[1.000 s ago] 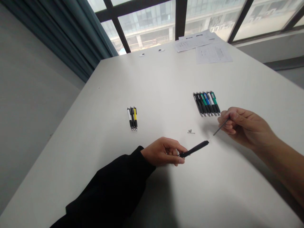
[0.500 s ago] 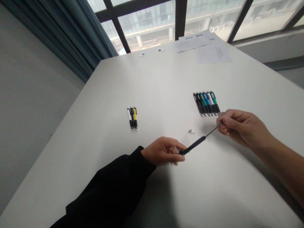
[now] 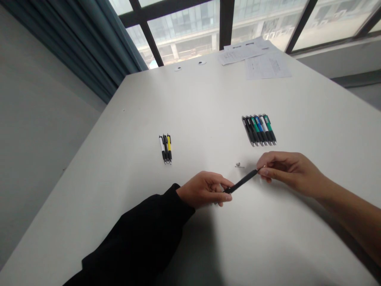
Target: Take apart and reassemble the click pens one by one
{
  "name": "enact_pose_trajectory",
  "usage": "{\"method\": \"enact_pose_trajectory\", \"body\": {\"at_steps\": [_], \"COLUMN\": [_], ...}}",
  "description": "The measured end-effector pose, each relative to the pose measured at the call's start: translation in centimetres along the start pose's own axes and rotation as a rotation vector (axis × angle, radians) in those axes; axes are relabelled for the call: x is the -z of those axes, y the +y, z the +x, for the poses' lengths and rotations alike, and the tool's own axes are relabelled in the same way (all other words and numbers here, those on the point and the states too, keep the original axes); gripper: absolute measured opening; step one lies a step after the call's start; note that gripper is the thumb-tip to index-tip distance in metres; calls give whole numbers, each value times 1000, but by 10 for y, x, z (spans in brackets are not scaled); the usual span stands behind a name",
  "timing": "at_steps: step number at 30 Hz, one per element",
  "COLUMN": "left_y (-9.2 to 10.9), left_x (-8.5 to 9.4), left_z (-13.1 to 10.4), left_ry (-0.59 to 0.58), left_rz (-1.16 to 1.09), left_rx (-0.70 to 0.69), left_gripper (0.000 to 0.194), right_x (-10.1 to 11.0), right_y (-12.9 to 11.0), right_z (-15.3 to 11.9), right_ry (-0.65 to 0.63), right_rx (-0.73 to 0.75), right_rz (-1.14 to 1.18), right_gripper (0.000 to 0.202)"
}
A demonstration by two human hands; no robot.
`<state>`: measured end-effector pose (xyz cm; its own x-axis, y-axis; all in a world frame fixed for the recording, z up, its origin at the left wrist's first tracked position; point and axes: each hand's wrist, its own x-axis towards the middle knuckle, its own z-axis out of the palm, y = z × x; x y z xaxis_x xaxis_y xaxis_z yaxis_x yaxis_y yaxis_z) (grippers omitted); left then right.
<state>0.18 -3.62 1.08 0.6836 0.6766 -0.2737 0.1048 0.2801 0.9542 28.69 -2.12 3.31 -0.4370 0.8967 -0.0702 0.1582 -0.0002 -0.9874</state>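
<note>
My left hand [image 3: 206,188] is closed on the rear part of a black pen barrel [image 3: 244,181], which slants up to the right with its open front end toward my other hand. My right hand [image 3: 285,171] pinches a thin pen refill [image 3: 260,169] by its end; most of the refill's length is hidden inside the barrel. Just beyond the barrel, a small metal tip [image 3: 237,164] and a thin spring [image 3: 239,167] lie on the white table [image 3: 190,107].
Several pens [image 3: 258,130] with black, green, blue and white barrels lie side by side at the right. Three more pens [image 3: 165,149], white, black and yellow, lie left of centre. Papers [image 3: 268,65] rest at the far edge by the window, near two small white pieces [image 3: 202,63].
My right hand has moved down and left, sliding the refill deeper into the black barrel. My left hand has stayed in place with its hold on the barrel.
</note>
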Motion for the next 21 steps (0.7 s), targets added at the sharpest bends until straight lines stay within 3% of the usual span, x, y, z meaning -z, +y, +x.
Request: {"method": "enact_pose_trajectory", "body": {"at_steps": [8,14,18,21], "left_y": [6,10,9,6], "left_x": [-1,-1,-1,-1], "left_z": [-1,0,1,2], "left_ry": [-21,41,60,65], "left_rz": [74,171,164,133], "left_rx": [-17,-112,-120,-106], "left_gripper": [36,29,32,35], "right_x": [0,4,7,8], "right_y": [-1,1,1,1], "right_z": [-2,-2,-2,-2], "right_ry": [-45,-116,-69,-13], "right_rx": [-29,-77,-87,-92], "right_rz": [0,-24,-77,0], "right_gripper": [22,24,19,27]}}
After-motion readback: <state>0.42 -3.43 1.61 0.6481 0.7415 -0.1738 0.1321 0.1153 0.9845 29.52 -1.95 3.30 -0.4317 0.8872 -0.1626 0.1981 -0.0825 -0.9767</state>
